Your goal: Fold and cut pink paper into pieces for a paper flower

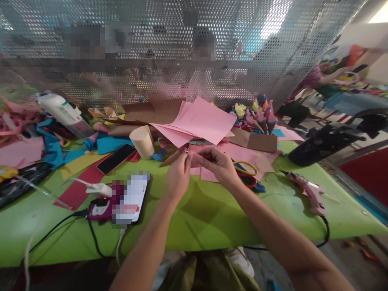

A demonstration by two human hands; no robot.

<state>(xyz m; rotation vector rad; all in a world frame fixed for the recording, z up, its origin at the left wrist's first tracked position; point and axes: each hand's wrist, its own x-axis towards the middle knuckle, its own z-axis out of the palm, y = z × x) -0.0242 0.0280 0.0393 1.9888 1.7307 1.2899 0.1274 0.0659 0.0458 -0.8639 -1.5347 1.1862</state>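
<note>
Close together above the middle of the green table (200,230), both of my hands pinch a small piece of pink paper (195,159). My left hand (178,176) has its thumb and fingers closed on the paper's left side. On the other side, my right hand (220,166) grips it between thumb and forefinger. Just behind them lies a fanned stack of pink paper sheets (200,123). A pair of scissors with yellow and red handles (247,180) rests to the right of my right hand, partly over dark blue material.
A glue gun (311,192) lies at right, before a black cylindrical object (318,143). Left are a lit phone (136,200), a power strip (101,210), a dark phone (117,159) and a cream roll (142,142). Small paper cones (263,115) stand behind. A perforated metal panel (169,81) closes the back.
</note>
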